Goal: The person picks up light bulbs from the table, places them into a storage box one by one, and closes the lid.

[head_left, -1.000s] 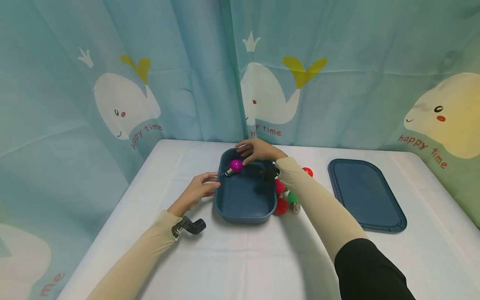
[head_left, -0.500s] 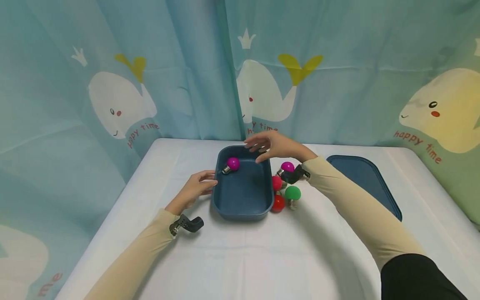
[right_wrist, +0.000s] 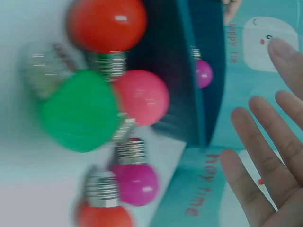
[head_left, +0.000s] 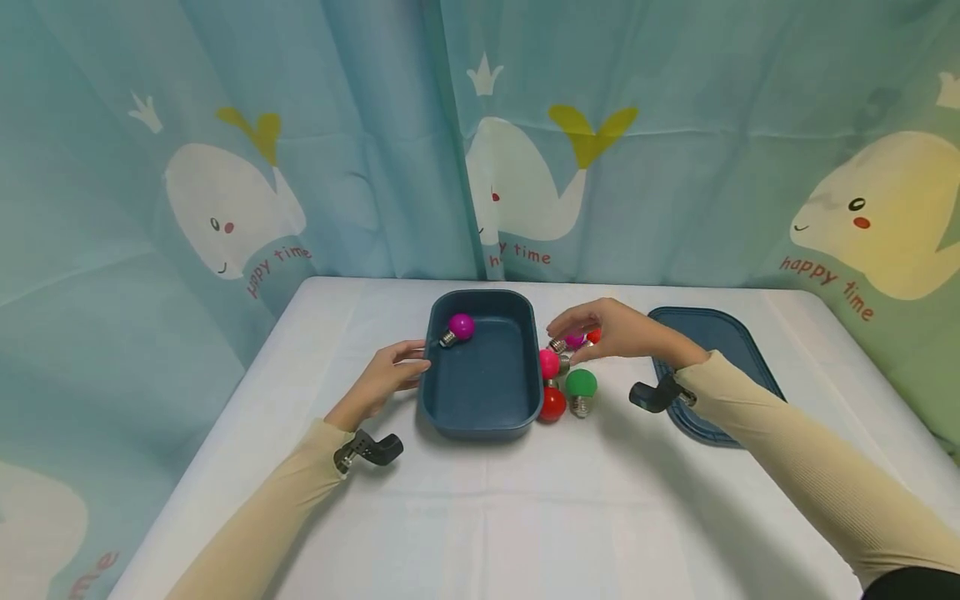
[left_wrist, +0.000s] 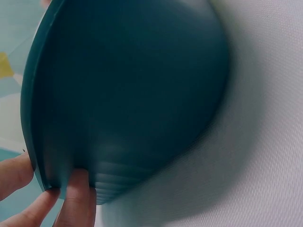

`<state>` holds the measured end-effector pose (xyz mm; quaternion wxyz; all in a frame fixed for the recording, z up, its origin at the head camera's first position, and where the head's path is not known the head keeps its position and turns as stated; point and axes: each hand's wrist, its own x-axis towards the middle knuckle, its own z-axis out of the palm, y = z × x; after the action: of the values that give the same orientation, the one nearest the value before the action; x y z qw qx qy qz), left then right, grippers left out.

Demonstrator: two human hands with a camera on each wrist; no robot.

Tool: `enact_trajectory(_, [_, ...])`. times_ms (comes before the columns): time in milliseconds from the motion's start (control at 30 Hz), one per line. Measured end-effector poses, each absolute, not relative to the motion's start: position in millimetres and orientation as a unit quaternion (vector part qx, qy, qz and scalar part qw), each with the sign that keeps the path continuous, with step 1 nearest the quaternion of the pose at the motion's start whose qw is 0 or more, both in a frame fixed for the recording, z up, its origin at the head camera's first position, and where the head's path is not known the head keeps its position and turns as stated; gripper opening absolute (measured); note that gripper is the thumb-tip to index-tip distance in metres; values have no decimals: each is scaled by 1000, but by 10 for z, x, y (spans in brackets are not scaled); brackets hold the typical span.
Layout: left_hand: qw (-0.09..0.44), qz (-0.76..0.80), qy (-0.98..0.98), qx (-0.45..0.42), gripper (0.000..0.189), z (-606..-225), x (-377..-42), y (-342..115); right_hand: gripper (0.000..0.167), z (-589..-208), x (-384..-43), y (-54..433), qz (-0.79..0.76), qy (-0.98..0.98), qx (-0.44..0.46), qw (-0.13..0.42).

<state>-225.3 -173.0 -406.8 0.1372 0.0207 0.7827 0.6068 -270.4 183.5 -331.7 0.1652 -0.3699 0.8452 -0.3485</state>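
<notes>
A dark blue plastic box (head_left: 481, 434) has a purple light bulb (head_left: 462, 326) lying in it near the left wall. My left hand (head_left: 381, 379) touches the box's left side with mostly straight fingers (left_wrist: 78, 196). Over several loose bulbs beside the box's right wall hovers my right hand (head_left: 618, 331), fingers spread and nothing held. Those bulbs include a green bulb (right_wrist: 80, 111), a pink bulb (right_wrist: 143, 97), a red bulb (right_wrist: 109, 23), a second purple bulb (right_wrist: 137, 184) and another red bulb (right_wrist: 104, 217). In the head view, that hand partly hides the farthest ones.
A dark blue lid (head_left: 735, 354) lies flat at the right, partly under my right forearm. White cloth covers the table (head_left: 480, 525). A blue curtain (head_left: 390, 167) printed with whales hangs close behind the table's far edge.
My right hand has moved from above the box's far end rightward and down to the loose bulbs, uncovering the box's inside. My left hand stays at the box's left side.
</notes>
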Motion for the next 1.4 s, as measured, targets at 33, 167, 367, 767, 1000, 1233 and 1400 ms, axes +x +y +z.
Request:
enact_trajectory(33, [137, 606, 783, 23, 50, -4069, -2252, -1728, 48, -3358, -2685, 1876, -353, 846, -366, 163])
enact_trajectory(167, [138, 607, 782, 19, 50, -4062, -2258, -1722, 48, -3512, -2622, 2022, -366, 851, -344, 156])
enact_trajectory(367, [138, 605, 784, 22, 51, -4067, -2261, -1725, 47, -3744, -2553, 2184, -375, 862, -313, 136])
enact_trajectory(767, [133, 610, 781, 31, 51, -4077, -2252, -1743, 55, -4134, -2456, 2246, -462, 847, -227, 133])
enact_trajectory(1000, [134, 610, 780, 34, 50, -4098, -2259, -1748, 55, -4258, -2427, 2246, -478, 846, -205, 120])
enact_trajectory(1233, [135, 609, 781, 29, 50, -4090, -2256, -1744, 56, -4314, -2404, 2232, -496, 839, -190, 120])
enact_trajectory(1400, [135, 610, 781, 25, 50, -4080, -2259, -1735, 54, -4346, -2407, 2228, -498, 839, -184, 122])
